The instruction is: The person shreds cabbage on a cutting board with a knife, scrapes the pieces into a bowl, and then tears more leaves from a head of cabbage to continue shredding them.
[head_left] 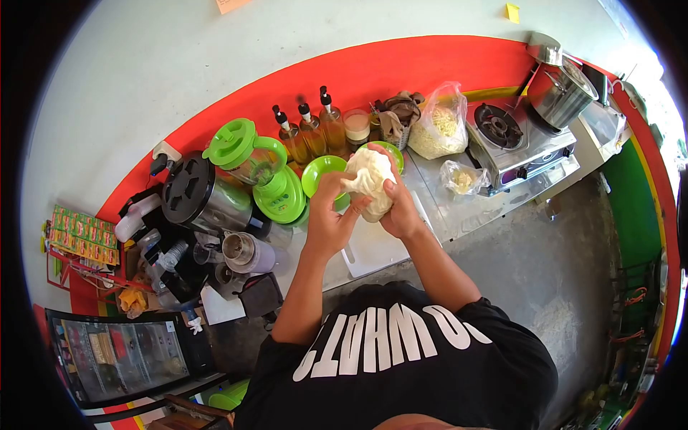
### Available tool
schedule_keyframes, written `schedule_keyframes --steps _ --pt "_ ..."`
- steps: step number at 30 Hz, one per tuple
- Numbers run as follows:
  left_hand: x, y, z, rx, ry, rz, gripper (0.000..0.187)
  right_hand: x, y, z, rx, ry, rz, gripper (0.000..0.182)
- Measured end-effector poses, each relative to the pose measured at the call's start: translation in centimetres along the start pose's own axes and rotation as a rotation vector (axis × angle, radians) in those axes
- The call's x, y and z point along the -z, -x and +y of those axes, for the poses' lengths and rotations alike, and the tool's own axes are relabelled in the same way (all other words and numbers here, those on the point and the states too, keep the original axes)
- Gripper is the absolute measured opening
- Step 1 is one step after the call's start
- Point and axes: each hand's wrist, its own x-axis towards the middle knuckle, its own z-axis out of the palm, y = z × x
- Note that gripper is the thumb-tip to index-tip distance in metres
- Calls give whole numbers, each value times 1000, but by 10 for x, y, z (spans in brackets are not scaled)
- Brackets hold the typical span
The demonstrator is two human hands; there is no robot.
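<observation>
Up in front of my chest, above the counter, both my hands hold a pale, cream-white head of cabbage (372, 175). My left hand (335, 211) pinches a loose, folded outer leaf on its left side, thumb against the lower part. My right hand (401, 209) wraps the right side, its thumb on the front and the other fingers mostly hidden behind. Below the hands lies a white cutting board (380, 251). Green plates (320, 172) sit just behind the cabbage, partly covered by it.
Left are a green blender (261, 175), a black-lidded steel container (204, 193) and a lilac flask (247, 252). Pump bottles (310, 130) line the wall. Right are a bag of pale shreds (441, 129), a smaller bag (464, 178), a gas stove (516, 140) and a steel pot (561, 93).
</observation>
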Motion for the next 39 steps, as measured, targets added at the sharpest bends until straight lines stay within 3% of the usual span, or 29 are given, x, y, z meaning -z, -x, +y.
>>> schedule_keyframes --steps 4,6,9,12,16,18,22,24,28,30,39 --pt "5 1 -2 6 -21 -73 35 -8 1 -6 -9 9 39 80" --pt "3 0 1 157 236 -71 31 -10 2 -7 4 63 56 78" --pt "3 -6 16 23 78 -154 24 -7 4 -4 39 148 87 73" --pt "-1 0 8 172 248 -155 21 -4 4 2 69 166 98 67" --pt "-1 3 3 116 228 -194 21 -1 5 -2 74 163 90 63" --pt "-7 3 9 174 390 -106 21 -3 4 -4 70 186 105 61" --pt "-21 7 10 125 335 10 23 -6 3 -4 74 183 171 54" --pt "-23 9 11 156 372 78 34 -8 5 -5 97 216 152 53" --pt "-24 13 12 214 405 99 29 -4 4 -2 183 326 162 47" --pt "-30 15 6 64 410 160 24 -4 3 0 185 306 186 45" --pt "-17 9 11 175 463 1 13 -11 3 -2 165 276 235 40"
